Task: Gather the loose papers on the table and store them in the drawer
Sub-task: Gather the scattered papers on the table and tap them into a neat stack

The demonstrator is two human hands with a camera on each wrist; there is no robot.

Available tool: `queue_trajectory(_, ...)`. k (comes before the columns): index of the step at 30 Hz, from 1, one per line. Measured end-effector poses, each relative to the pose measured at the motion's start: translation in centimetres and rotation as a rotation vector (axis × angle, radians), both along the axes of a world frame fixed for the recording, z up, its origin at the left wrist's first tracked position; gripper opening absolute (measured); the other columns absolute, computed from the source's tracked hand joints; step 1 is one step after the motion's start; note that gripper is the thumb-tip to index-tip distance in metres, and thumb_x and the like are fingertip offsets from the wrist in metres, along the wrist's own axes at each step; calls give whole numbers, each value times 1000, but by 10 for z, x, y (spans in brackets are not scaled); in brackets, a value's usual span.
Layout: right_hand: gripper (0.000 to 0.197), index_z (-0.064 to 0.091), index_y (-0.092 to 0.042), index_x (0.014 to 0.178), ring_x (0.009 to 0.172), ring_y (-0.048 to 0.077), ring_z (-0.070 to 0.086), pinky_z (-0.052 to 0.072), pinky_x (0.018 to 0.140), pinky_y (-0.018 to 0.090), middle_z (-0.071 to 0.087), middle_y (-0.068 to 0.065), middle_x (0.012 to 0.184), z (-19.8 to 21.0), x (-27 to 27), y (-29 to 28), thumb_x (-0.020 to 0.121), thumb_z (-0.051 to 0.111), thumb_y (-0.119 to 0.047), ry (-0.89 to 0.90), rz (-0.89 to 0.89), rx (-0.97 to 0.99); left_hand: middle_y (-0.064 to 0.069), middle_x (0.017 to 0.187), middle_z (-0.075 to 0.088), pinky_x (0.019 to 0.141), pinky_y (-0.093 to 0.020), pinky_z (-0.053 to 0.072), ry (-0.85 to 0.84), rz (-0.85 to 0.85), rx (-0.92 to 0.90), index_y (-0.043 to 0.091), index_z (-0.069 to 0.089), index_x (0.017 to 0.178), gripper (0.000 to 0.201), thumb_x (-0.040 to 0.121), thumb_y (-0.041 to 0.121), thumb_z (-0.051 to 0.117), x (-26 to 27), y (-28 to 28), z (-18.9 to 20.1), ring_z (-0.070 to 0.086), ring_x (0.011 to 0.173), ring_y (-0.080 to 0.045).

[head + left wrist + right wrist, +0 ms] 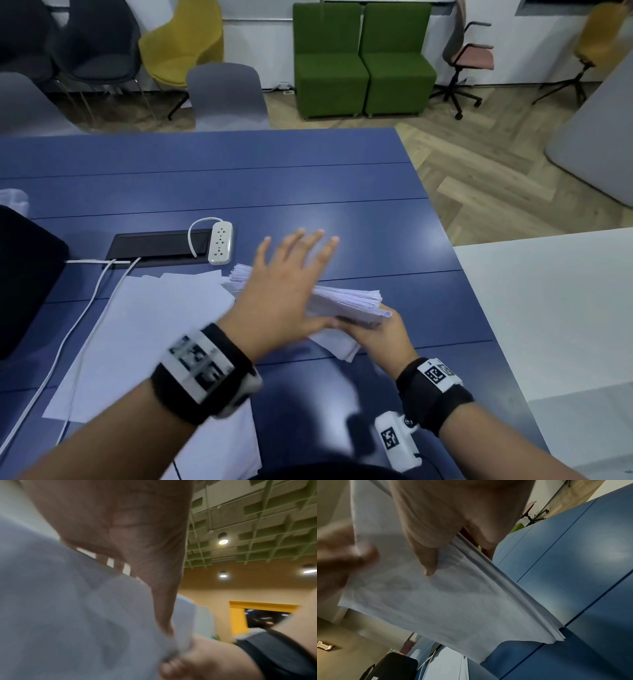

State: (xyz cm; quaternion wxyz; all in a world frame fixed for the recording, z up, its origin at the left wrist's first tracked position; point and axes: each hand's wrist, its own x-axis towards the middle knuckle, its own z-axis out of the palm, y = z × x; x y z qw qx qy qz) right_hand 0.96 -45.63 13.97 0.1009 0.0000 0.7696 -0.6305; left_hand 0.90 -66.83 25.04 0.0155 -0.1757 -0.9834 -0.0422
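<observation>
A thick stack of white papers (346, 301) is lifted a little above the blue table (239, 178) near its right side. My right hand (380, 337) grips the stack's near edge, thumb on top (428, 558) and fingers beneath. My left hand (287, 284) lies flat over the stack with straight, spread fingers, and its palm (111, 520) is against the top sheet (68, 615). In the right wrist view the stack (445, 601) fans and sags toward the table (573, 561). Several loose sheets (147, 325) lie flat on the table to the left. No drawer is in view.
A white power strip (221, 242) and a black cable slot (157, 245) sit behind the loose sheets, with white cables (85, 308) crossing them. A black object (24, 281) stands at the left edge. A white surface (548, 308) adjoins the table's right side. Chairs stand beyond.
</observation>
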Motion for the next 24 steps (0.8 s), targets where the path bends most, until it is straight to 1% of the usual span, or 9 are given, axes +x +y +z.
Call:
queue_trajectory(3,20,83,-19,98,102,20,78,62,94,41,83,0,101,-1,0,-1,83,86,-7,-15,-22,17,7,134,67,97,-39,53,-276,1,-246,40,47,150,71,88,64,70,-22,-35,15,65,124,-25)
queue_trajectory(6,29,82,-36,81,90,7,77,61,87,36,83,-9,93,4,-1,-7,83,86,-8,-6,-28,58,6,119,72,78,-35,51,-301,-52,-313,39,62,131,41,94,57,66,-25,-31,19,70,109,-28)
queue_trajectory(9,22,79,-43,78,84,4,76,62,84,36,82,-11,87,8,-2,-13,81,87,-23,2,3,138,3,118,74,73,-33,42,-322,-98,-352,40,66,129,32,99,50,62,-24,-12,15,70,107,-30)
queue_trajectory(12,20,78,-42,91,90,9,76,62,86,39,81,-9,90,10,-4,-16,72,84,-41,13,16,147,0,112,75,72,-34,44,-324,-82,-349,37,69,123,25,101,44,60,-27,-2,11,71,102,-31)
queue_trajectory(14,21,81,-37,92,92,10,77,62,88,40,81,-8,92,10,-6,-16,71,87,-37,5,-8,102,5,114,75,75,-33,48,-329,-68,-264,40,67,126,30,98,49,63,-31,-2,14,71,105,-27)
queue_trajectory(17,18,81,-34,83,88,6,76,62,88,41,82,-5,91,9,-8,-12,79,89,-18,18,-10,77,24,116,73,91,-33,55,-422,20,85,50,59,132,63,76,74,77,-34,-28,26,68,113,-5)
queue_trajectory(19,21,82,-30,90,93,8,77,62,91,42,83,-7,95,5,-10,-5,77,91,-16,-10,-42,13,23,115,75,100,-27,52,-447,157,499,46,66,125,67,68,77,81,-31,-62,29,66,113,6)
queue_trajectory(21,28,81,-19,101,98,13,78,62,94,46,83,-3,101,1,-12,3,76,93,-15,-24,-70,-38,13,122,77,113,-37,48,-316,328,998,31,75,119,60,81,76,66,-24,-96,19,68,121,-2)
queue_trajectory(24,31,81,-13,104,100,16,78,62,94,44,83,0,103,-2,-13,6,76,94,-14,-10,-63,-53,1,138,73,125,-50,35,-279,652,1604,18,69,136,88,95,86,32,-11,-118,-21,62,136,-15)
